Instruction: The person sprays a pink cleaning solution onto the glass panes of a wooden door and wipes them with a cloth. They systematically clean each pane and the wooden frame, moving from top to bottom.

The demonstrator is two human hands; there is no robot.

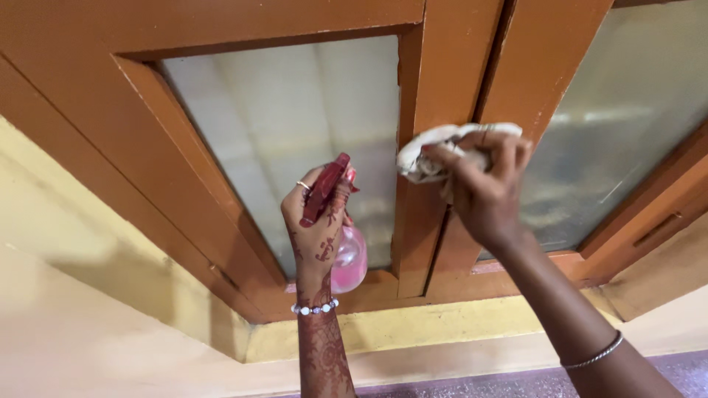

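Against the window frame [442,66], right hand [483,188] presses cloth [428,151]; left hand [317,228] grips spray bottle [346,258]

— what's the window frame [221,29] made of?
— wood, painted orange-brown, a bit shiny. the glass [310,133] is frosted and cloudy.
— and the rag [428,151]?
— soft white cloth, all crumpled.
— the spray bottle [346,258]?
— smooth pink plastic you can see through, with a dark red plastic top. the wall [88,243] looks matt.

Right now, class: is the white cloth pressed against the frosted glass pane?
No, the right hand presses the white cloth against the orange wooden frame between the panes.
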